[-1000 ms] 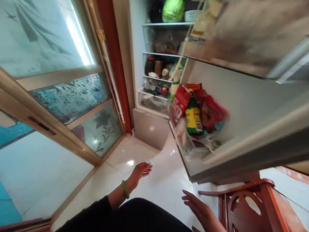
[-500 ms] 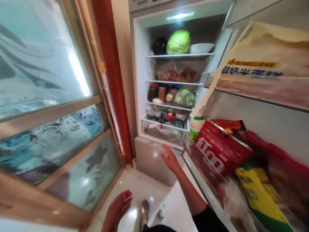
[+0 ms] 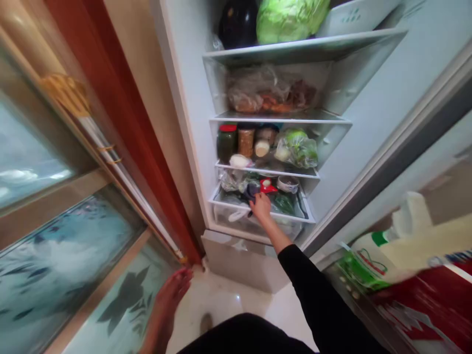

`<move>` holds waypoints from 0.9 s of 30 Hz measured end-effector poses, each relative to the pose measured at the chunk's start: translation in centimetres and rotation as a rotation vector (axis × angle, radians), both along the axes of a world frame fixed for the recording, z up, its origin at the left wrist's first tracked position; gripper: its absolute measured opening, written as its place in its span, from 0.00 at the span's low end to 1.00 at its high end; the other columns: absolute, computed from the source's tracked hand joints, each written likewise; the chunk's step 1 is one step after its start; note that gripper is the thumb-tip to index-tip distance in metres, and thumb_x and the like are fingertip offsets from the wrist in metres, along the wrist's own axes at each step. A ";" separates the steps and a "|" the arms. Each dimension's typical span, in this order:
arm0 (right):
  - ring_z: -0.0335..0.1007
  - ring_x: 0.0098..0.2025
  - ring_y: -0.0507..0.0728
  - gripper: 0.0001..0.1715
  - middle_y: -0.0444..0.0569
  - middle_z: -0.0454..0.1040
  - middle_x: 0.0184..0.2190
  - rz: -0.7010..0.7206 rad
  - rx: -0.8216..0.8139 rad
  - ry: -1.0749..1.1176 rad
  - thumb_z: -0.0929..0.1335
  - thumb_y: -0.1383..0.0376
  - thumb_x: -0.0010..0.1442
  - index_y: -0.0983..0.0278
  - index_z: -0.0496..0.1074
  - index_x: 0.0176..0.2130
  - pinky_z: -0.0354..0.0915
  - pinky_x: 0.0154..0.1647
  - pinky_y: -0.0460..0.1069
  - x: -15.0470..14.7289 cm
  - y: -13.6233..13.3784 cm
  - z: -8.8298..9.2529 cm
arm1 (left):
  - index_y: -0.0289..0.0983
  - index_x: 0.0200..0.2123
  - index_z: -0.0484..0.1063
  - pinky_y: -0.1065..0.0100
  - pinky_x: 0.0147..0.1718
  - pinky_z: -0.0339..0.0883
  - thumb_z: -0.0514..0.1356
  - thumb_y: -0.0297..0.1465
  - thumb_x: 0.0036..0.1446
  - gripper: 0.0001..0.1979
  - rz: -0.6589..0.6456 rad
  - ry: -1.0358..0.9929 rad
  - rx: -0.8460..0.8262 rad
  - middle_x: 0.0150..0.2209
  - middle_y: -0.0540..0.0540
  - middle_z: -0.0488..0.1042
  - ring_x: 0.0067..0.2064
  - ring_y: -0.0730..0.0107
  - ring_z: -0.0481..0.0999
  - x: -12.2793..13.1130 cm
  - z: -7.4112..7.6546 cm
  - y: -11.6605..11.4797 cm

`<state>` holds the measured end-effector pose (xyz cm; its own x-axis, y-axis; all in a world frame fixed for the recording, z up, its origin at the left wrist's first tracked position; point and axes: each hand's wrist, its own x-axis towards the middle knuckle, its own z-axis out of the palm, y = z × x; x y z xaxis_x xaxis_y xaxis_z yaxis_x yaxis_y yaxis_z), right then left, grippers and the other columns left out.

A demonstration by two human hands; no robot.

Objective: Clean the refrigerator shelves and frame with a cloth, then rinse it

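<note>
My right hand (image 3: 261, 204) reaches into the fridge at the lowest glass shelf (image 3: 236, 205). Its fingers are closed on a dark plastic bag (image 3: 252, 191) at the shelf's front; part of the bag hides behind the fingers. Just beyond the hand sit a red packet (image 3: 268, 186) and a small bowl (image 3: 287, 184) under cling film. Dark green vegetables (image 3: 283, 202) lie to its right, and a clear bag (image 3: 230, 179) to its left. Low on the left, my left hand (image 3: 174, 293) hangs in the air with fingers loosely extended, holding nothing.
Above are jars (image 3: 226, 142), bagged greens (image 3: 298, 147), bagged food (image 3: 271, 98), a cabbage (image 3: 291, 19) and a large dark round item (image 3: 239, 23). The loaded fridge door (image 3: 453, 182) stands open at right. A glass-panelled door (image 3: 73, 250) and a pole (image 3: 136, 189) flank the left.
My right hand has moved forward from in front of the lower fridge panel to the dark bag on the lowest shelf. The view has come closer to the fridge; my left hand stays low.
</note>
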<state>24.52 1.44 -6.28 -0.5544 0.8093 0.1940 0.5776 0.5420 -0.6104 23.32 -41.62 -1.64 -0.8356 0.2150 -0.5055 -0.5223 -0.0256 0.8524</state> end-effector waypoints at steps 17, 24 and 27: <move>0.66 0.67 0.63 0.24 0.54 0.72 0.64 -0.139 0.541 0.610 0.71 0.54 0.67 0.59 0.73 0.59 0.60 0.71 0.63 1.3 -1.3 17.0 | 0.38 0.46 0.81 0.60 0.55 0.71 0.64 0.37 0.62 0.13 -0.755 0.900 0.400 0.50 0.40 0.81 0.54 0.57 0.78 -19.4 10.8 26.9; 0.76 0.57 0.63 0.20 0.51 0.80 0.55 0.095 0.626 0.287 0.71 0.60 0.66 0.62 0.77 0.55 0.70 0.62 0.59 -7.2 6.8 31.8 | 0.38 0.51 0.76 0.58 0.61 0.69 0.59 0.29 0.68 0.11 -0.839 1.548 0.570 0.54 0.41 0.77 0.58 0.62 0.76 -19.5 20.4 32.5; 0.75 0.59 0.66 0.31 0.58 0.78 0.58 0.065 0.588 -0.072 0.74 0.60 0.63 0.65 0.73 0.63 0.69 0.63 0.58 -12.8 12.9 34.7 | 0.36 0.52 0.75 0.55 0.61 0.69 0.60 0.31 0.67 0.13 -0.906 1.787 0.490 0.55 0.39 0.77 0.58 0.58 0.76 -18.5 23.3 33.4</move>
<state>11.73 14.39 28.40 -0.6281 0.5413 0.5589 0.5606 0.8130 -0.1574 4.80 -8.17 21.63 0.1646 0.5956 0.7862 0.7058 -0.6279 0.3280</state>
